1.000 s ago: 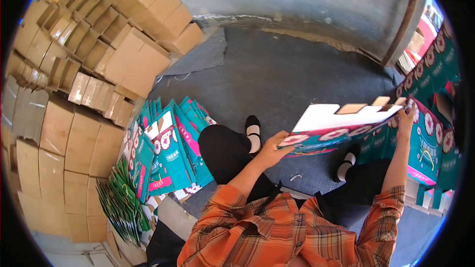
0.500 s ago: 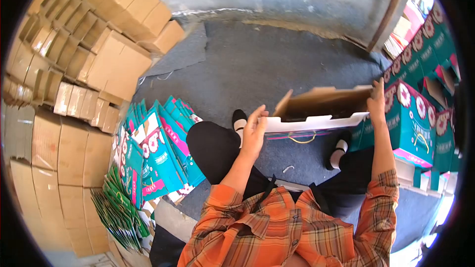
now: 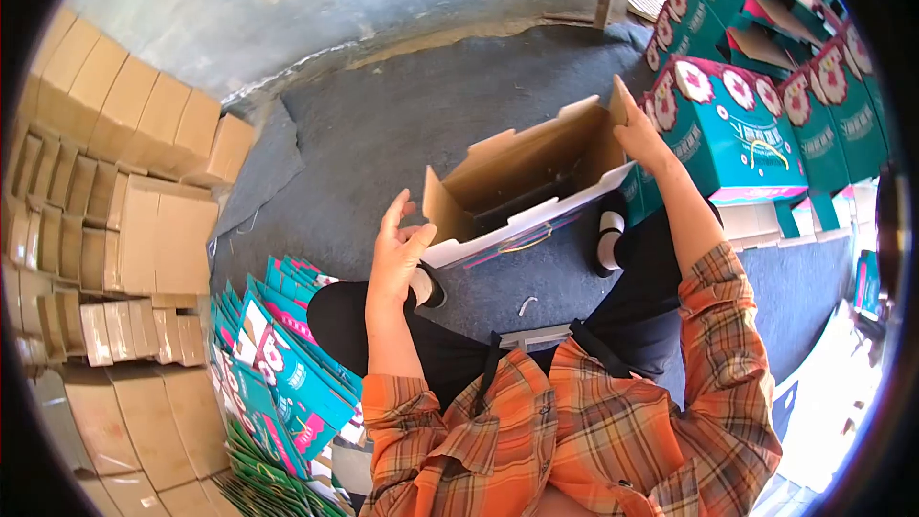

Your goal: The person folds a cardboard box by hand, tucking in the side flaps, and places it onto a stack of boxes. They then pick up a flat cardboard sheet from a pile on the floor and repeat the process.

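An open-topped cardboard gift box (image 3: 525,241), brown inside with a white cut edge, stands between my hands over the dark floor. Its printed outer side carries a yellow cord handle. My left hand (image 3: 393,254) is at the box's left end, thumb on the front corner and fingers raised along the outside of the end panel. At the far right end, my right hand (image 3: 639,134) grips the upright end panel near its top. The box's underside is hidden.
Flattened teal printed cartons (image 3: 297,364) lie in a pile by my left knee, with green folded sheets (image 3: 268,479) below. Brown boxes (image 3: 163,230) are stacked at the left. Assembled teal boxes (image 3: 747,139) stand stacked at the right. A wall (image 3: 316,0) closes off the back.
My view has swung to the right. The box has turned, its right end now angled up and away, and more of its inside shows. Both hands remain at its ends.
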The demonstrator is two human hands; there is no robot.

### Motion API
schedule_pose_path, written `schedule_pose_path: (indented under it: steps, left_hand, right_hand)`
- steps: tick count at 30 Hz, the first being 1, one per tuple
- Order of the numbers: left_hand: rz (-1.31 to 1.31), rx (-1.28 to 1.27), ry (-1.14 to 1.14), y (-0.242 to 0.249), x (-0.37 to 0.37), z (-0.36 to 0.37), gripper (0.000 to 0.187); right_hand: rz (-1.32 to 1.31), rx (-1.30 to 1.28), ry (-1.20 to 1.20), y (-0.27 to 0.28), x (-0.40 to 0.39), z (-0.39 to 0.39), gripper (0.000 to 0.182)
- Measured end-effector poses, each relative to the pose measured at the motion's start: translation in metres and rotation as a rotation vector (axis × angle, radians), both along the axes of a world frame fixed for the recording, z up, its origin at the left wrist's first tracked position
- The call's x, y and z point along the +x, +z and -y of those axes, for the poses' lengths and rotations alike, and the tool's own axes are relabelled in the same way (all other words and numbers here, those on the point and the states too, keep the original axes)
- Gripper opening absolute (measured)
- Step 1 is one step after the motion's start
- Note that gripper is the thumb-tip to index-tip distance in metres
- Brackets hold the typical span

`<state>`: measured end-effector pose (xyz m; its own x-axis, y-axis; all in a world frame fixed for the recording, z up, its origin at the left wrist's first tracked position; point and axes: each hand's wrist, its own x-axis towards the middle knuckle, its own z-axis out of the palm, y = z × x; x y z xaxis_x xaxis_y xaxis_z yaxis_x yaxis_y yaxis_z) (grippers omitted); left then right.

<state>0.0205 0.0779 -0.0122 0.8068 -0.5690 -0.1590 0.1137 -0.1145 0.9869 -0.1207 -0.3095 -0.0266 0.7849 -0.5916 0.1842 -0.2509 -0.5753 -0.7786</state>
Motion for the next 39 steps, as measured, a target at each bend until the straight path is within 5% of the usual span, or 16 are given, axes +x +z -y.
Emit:
schedule_pose_path:
  steps: [8,10,12,14,18,19,23,27,29,32,35,37,39]
  left_hand:
    - [-0.221,0.116,-0.099,0.013,0.013,0.01,0.091]
    - [-0.008,0.13,-0.157,0.011,0.005,0.014,0.1]
    - [-0.077,0.252,-0.172,0.0,0.013,0.016,0.109]
    - [0.455,0.441,-0.15,-0.006,0.015,0.022,0.114]
    - [0.735,0.636,-0.24,-0.019,0.02,0.026,0.104]
    - [0.69,0.391,-0.201,-0.051,0.034,0.019,0.088]
    - [0.506,0.213,-0.049,-0.065,0.044,0.013,0.066]
    - [0.287,0.083,0.113,-0.051,0.039,0.013,0.058]
    - [0.314,0.139,0.103,-0.063,0.039,0.012,0.057]
    - [0.325,0.159,0.092,-0.069,0.038,0.011,0.056]
    - [0.236,0.155,0.183,-0.062,0.032,0.005,0.056]
    - [0.613,0.19,0.37,-0.066,0.034,-0.004,0.053]
    - [0.481,0.175,0.427,-0.03,0.014,-0.002,0.051]
  right_hand:
    - [-0.088,0.418,0.179,0.02,-0.012,-0.007,0.084]
    - [-0.038,0.511,0.175,0.022,-0.015,-0.011,0.083]
    - [-0.111,0.514,0.175,0.033,-0.019,-0.016,0.082]
    - [-0.124,0.543,0.177,0.035,-0.02,-0.016,0.081]
    - [-0.198,0.338,0.168,0.034,-0.023,-0.02,0.078]
    - [-0.227,0.353,0.168,0.036,-0.023,-0.021,0.078]
    - [-0.188,0.2,0.208,0.032,-0.024,-0.017,0.079]
    - [-0.205,0.356,0.227,0.027,-0.025,-0.019,0.078]
    - [-0.082,-0.157,0.3,0.009,-0.016,-0.022,0.077]
    - [-0.395,0.026,0.177,0.031,-0.012,-0.031,0.076]
    - [-0.248,-0.112,0.208,0.01,-0.006,-0.025,0.076]
    - [-0.291,-0.047,0.199,0.016,-0.008,-0.026,0.076]
    - [-0.333,0.022,0.188,0.023,-0.008,-0.028,0.076]
